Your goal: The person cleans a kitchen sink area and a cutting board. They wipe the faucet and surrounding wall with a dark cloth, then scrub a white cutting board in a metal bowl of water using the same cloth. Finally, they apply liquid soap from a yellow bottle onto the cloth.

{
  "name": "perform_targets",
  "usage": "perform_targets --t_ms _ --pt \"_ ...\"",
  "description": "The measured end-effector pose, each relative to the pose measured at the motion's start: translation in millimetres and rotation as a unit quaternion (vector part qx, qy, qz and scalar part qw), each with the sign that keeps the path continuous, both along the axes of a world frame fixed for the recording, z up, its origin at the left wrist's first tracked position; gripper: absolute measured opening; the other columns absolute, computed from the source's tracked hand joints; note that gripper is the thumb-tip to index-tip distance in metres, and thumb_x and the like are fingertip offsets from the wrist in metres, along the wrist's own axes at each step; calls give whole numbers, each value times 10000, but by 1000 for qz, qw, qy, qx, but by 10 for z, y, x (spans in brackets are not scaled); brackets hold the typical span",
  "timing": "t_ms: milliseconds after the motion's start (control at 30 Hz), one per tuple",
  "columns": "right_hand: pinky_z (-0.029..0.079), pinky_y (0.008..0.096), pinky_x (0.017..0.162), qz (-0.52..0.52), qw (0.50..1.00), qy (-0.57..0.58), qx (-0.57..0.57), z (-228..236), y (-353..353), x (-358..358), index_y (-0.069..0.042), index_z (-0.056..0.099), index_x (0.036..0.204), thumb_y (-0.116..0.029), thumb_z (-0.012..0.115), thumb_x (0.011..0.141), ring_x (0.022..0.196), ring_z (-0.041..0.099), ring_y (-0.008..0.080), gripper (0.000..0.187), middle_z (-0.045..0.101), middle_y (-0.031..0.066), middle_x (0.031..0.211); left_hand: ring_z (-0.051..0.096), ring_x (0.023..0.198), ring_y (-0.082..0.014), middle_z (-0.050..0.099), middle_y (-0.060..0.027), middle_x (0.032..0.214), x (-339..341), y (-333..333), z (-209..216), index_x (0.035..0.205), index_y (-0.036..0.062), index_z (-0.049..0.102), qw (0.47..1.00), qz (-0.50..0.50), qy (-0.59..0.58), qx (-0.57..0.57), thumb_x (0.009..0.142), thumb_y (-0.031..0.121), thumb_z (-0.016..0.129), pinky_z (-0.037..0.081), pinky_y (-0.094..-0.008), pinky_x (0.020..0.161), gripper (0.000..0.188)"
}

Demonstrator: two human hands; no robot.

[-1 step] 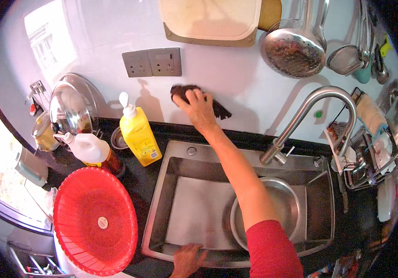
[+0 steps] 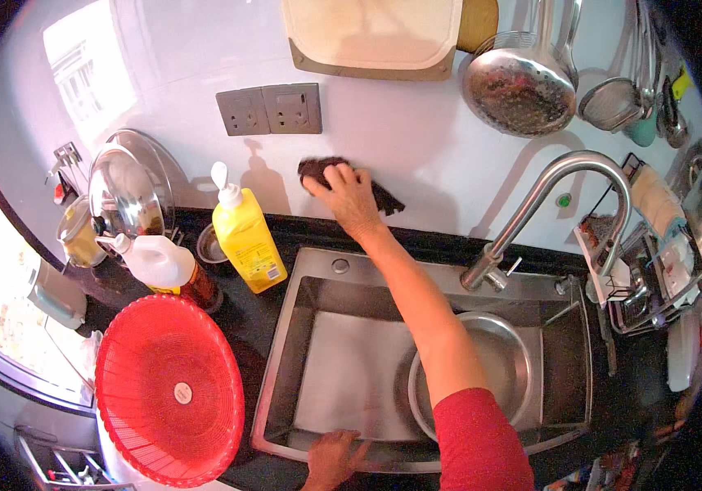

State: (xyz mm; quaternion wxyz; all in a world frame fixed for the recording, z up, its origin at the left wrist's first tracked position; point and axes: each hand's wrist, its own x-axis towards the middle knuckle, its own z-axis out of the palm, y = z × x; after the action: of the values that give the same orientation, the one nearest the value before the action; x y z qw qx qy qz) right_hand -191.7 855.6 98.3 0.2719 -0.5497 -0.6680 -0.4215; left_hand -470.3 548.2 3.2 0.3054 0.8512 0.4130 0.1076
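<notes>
My right hand [image 2: 344,195] presses a dark brown cloth [image 2: 387,199] against the white wall, just below the grey wall sockets [image 2: 269,109]. Its fingers curl over the cloth, and one end hangs out to the right of the hand. The right forearm crosses above the steel sink [image 2: 351,360] and hides part of a round metal basin [image 2: 498,368] inside it. Down at the sink's front rim rests my left hand [image 2: 333,460], fingers stretched out and holding nothing.
A yellow pump bottle [image 2: 249,240], a white jug [image 2: 155,260] and a red basket [image 2: 169,389] stand left of the sink. The curved faucet [image 2: 547,192] rises at the back right. A skimmer [image 2: 520,92] and a cutting board [image 2: 374,33] hang above; a dish rack [image 2: 645,270] stands right.
My right hand and the cloth have slid very slightly left along the wall. The left hand stays at the sink's front rim.
</notes>
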Motion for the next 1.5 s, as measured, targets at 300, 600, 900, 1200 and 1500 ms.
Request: perform_targets --t_ms 300,600,900,1200,1500 --pt "427 387 761 27 978 47 -199 -718 -134 -90 -250 540 1090 -162 504 793 983 457 248 312 479 48 984 612 779 -298 622 -108 849 -36 17 -92 898 86 634 999 -8 49 3 769 357 622 491 -412 683 301" --pt "459 399 714 -148 975 71 -151 -814 -951 685 -255 525 1109 -120 522 787 919 458 280 349 437 78 945 612 781 -292 623 -95 841 -55 -10 -172 892 91 629 999 -13 19 28 772 354 618 480 -417 670 289" --pt "483 447 670 -325 888 292 -143 -1201 -1424 808 -112 474 1054 -9 488 791 833 487 374 283 436 170 957 615 797 -277 632 -90 850 -73 -2 -190 890 98 625 999 -11 -29 21 771 337 628 471 -413 673 267" --pt "430 455 713 -117 914 327 -211 -1286 -942 -26 -130 486 1001 100 544 663 854 463 391 413 439 168 948 617 771 -283 635 -88 828 -60 17 -140 891 101 629 999 -26 10 20 769 337 626 473 -412 683 266" --pt "513 428 682 -11 932 216 -291 -1234 -177 -778 -140 570 1076 -124 509 803 968 464 381 281 419 197 1069 612 769 -300 632 -104 848 6 30 -15 903 88 632 998 -43 36 1 774 328 618 478 -412 690 273"
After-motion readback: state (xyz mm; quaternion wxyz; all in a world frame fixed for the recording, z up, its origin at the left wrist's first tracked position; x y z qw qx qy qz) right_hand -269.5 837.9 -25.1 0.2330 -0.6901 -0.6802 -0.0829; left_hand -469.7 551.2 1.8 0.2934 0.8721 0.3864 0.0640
